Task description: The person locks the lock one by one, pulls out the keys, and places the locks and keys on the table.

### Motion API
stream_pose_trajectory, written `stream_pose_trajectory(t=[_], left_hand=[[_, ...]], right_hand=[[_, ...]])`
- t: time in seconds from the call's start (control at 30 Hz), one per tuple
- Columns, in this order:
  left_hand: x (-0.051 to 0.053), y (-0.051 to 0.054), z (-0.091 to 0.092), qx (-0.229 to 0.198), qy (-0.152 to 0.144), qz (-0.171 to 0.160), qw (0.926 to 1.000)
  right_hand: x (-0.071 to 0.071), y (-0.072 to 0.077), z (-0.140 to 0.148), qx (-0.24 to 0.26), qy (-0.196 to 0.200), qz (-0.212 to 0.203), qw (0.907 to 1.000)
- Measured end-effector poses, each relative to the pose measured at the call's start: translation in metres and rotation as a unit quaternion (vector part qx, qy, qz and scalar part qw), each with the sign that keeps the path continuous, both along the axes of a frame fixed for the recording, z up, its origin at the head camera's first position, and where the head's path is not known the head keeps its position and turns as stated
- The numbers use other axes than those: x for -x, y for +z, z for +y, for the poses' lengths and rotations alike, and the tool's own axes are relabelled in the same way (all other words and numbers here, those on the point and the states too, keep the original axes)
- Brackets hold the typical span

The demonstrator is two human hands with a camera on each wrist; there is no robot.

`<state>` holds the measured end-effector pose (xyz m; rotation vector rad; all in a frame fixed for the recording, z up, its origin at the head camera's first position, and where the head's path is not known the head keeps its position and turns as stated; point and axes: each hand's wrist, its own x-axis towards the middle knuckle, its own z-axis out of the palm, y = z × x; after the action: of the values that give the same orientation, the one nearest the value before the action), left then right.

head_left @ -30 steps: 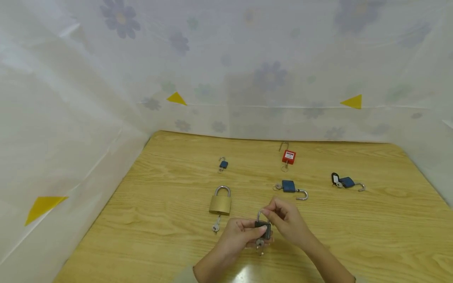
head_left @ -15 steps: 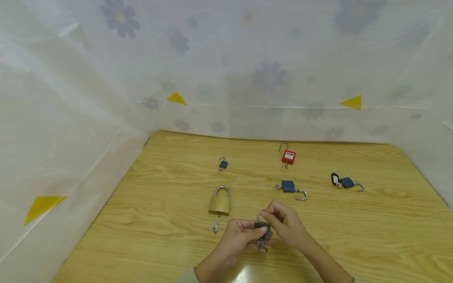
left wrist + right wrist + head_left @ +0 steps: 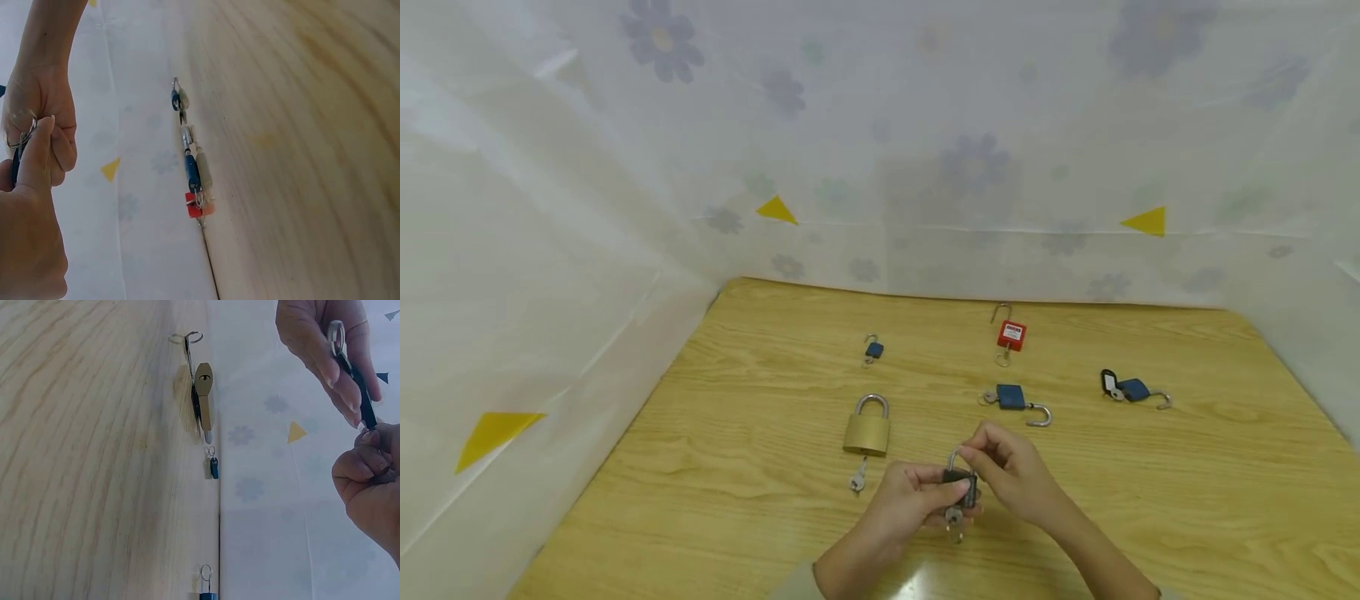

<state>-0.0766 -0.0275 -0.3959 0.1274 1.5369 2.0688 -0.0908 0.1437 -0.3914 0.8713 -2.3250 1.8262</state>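
- Silver metal keys (image 3: 954, 518) under the square-bodied black padlock (image 3: 972, 493) dangle a little lower than half a second ago in the head view; both hands have barely shifted.
- Head: taking the broad brass padlock with the tall shackle (image 3: 867, 434) as landmark, the black padlock is right of it and nearer the person, held up. Its long axis runs from the keys at the near end to its curved steel shackle (image 3: 952, 458) at the far end. Left hand (image 3: 906, 500) grips the body, thumb across the front; right hand (image 3: 1017, 479), the nearer to the shackle, pinches that loop from the far right. Fingers cover the right leg, so whether it is seated cannot be told.
- Left wrist: the brass padlock is out of view; a red padlock (image 3: 189, 203) and two blue padlocks (image 3: 192, 172) stretch away in a row. Beside the left thumb is bright metal, whether shackle or ring unclear.
- Right wrist: this shows the black padlock edge-on between the hands, right fingertips at its shackle end, and a dark slot in the brass padlock's underside, hidden from the head camera.
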Motion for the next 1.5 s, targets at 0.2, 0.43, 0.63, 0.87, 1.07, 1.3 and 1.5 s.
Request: stream_pose_trajectory(t=[0.2, 0.43, 0.63, 0.87, 1.07, 1.3, 1.5], left_hand=[[0.000, 0.000, 0.003, 0.007, 0.007, -0.002, 0.9999], [0.004, 0.005, 0.005, 0.024, 0.071, -0.010, 0.9971], [0.010, 0.009, 0.004, 0.020, 0.104, 0.000, 0.9944], [0.013, 0.010, 0.007, 0.013, 0.114, 0.023, 0.9931], [0.013, 0.009, 0.008, 0.010, 0.102, 0.028, 0.9944], [0.014, 0.010, 0.010, 0.010, 0.115, 0.029, 0.9929], [0.013, 0.011, 0.011, 0.005, 0.119, 0.027, 0.9925]], right_hand=[[-0.002, -0.001, -0.002, -0.004, -0.074, 0.029, 0.9969], [-0.014, -0.002, -0.003, 0.011, -0.251, 0.018, 0.9678], [-0.026, -0.016, -0.005, 0.016, -0.113, -0.047, 0.9924], [-0.030, -0.023, -0.018, 0.080, -0.047, -0.097, 0.9909], [-0.033, -0.022, -0.023, 0.122, -0.064, -0.110, 0.9844], [-0.035, -0.021, -0.028, 0.140, -0.085, -0.128, 0.9781], [-0.036, -0.023, -0.029, 0.149, -0.095, -0.135, 0.9750]])
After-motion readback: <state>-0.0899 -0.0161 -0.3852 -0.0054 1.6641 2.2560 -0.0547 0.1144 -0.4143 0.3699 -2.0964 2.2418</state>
